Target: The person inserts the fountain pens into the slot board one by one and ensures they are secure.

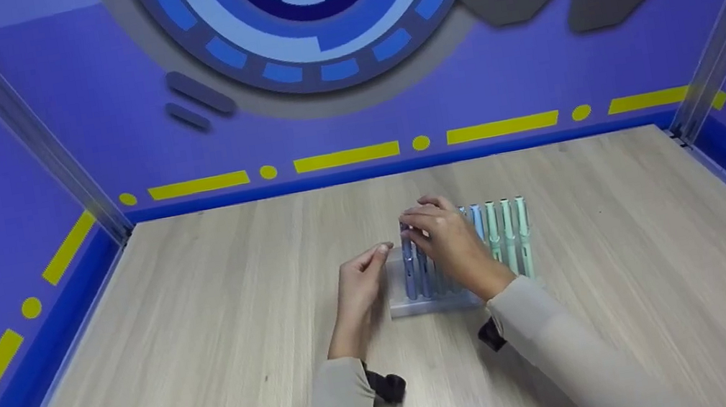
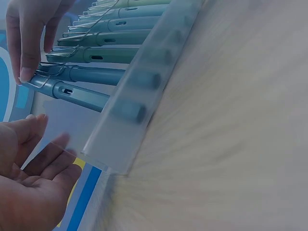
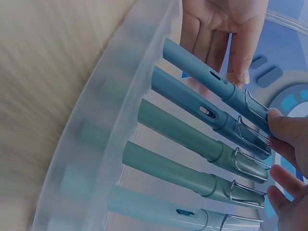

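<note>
A frosted pen stand (image 1: pixel 434 305) holds a row of upright capped pens with wire clips, running from blue-grey at the left to pale green (image 1: pixel 525 236) at the right. My right hand (image 1: pixel 448 234) reaches over the row and pinches the cap end of the leftmost blue pen (image 3: pixel 197 70), whose lower end sits in the stand. A second blue pen (image 3: pixel 185 98) stands beside it. My left hand (image 1: pixel 361 280) is at the stand's left side, its fingers loosely bent, fingertips right by the edge of the clear back plate (image 2: pixel 72 120). The right hand hides several middle pens in the head view.
The stand is on a light wood table (image 1: pixel 241 310). Behind the table rises a blue patterned wall (image 1: pixel 351 125), with side panels at left and right. Black wrist straps (image 1: pixel 388 387) show at both cuffs.
</note>
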`<move>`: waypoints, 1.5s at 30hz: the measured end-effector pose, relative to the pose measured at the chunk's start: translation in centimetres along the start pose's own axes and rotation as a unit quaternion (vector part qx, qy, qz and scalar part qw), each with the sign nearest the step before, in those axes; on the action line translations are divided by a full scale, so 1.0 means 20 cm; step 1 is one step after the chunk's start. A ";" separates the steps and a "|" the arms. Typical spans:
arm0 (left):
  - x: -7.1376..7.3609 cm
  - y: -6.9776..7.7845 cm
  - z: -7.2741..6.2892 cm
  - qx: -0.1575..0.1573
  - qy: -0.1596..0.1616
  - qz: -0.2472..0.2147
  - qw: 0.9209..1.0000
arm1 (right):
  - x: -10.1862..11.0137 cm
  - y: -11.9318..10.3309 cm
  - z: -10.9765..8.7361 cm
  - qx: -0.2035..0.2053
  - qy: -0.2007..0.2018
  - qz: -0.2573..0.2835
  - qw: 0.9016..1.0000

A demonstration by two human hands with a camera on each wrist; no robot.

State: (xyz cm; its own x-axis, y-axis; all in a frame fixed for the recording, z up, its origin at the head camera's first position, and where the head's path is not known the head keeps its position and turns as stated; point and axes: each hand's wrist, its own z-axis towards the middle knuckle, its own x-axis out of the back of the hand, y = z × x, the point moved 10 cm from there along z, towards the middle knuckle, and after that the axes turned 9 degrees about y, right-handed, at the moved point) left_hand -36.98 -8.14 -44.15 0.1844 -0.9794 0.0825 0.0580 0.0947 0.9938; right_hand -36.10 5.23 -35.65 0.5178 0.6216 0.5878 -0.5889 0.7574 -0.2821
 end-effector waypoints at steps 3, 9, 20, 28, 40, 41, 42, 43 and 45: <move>0.00 -0.02 0.01 0.002 0.002 -0.007 1.000 | -0.01 0.01 0.00 -0.002 0.002 -0.001 1.000; 0.01 0.03 -0.03 0.001 -0.001 0.002 1.000 | -0.03 0.03 -0.01 -0.031 -0.007 -0.003 1.000; -0.02 -0.08 0.04 0.009 0.002 0.008 1.000 | -0.04 0.05 -0.01 -0.046 -0.015 -0.013 0.999; -0.01 -0.17 0.10 0.008 0.021 -0.005 1.000 | -0.04 0.01 -0.03 -0.006 -0.007 -0.050 0.999; -0.01 -0.13 0.09 -0.018 0.053 0.065 0.996 | 0.04 0.11 -0.06 -0.050 -0.039 -0.043 0.997; 0.00 -0.12 0.09 -0.026 0.055 0.069 0.996 | 0.06 0.12 -0.05 -0.054 -0.042 -0.043 0.997; 0.01 -0.10 0.09 -0.033 0.057 0.075 0.995 | 0.08 0.13 -0.05 -0.057 -0.045 -0.043 0.996; 0.02 -0.08 0.09 -0.045 0.059 0.085 0.994 | 0.10 0.14 -0.05 -0.059 -0.047 -0.045 0.996; 0.05 -0.03 0.10 -0.072 0.062 0.112 0.989 | 0.14 0.17 -0.05 -0.063 -0.048 -0.050 0.996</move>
